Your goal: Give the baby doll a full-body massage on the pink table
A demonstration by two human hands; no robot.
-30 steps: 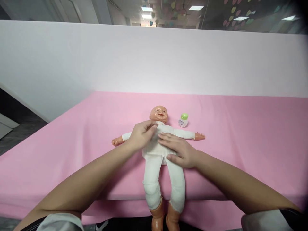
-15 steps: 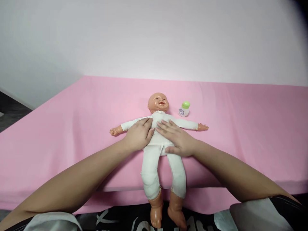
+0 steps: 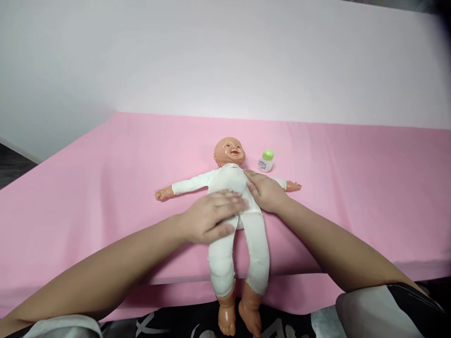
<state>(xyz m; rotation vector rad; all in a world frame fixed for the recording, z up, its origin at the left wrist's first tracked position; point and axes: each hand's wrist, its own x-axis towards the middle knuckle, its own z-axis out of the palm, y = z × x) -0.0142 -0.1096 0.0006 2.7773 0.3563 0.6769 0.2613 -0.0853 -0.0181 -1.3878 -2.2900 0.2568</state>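
A baby doll with a white cloth body lies on its back, its head toward the wall and its feet past the near edge. My left hand lies flat across the doll's lower belly, fingers stretched out and a little blurred. At the right side of the doll's chest rests my right hand, fingers extended toward the chest and covering part of the doll's arm. Both hands are open and hold nothing. Just beyond my right hand stands a small clear bottle with a green cap.
Pink cloth covers the table and hangs over its near edge. A pale wall rises behind it. Dark floor shows at the far left.
My left hand has slid from the chest down and across the belly. My right hand has moved outward to the side of the chest. The view has shifted slightly.
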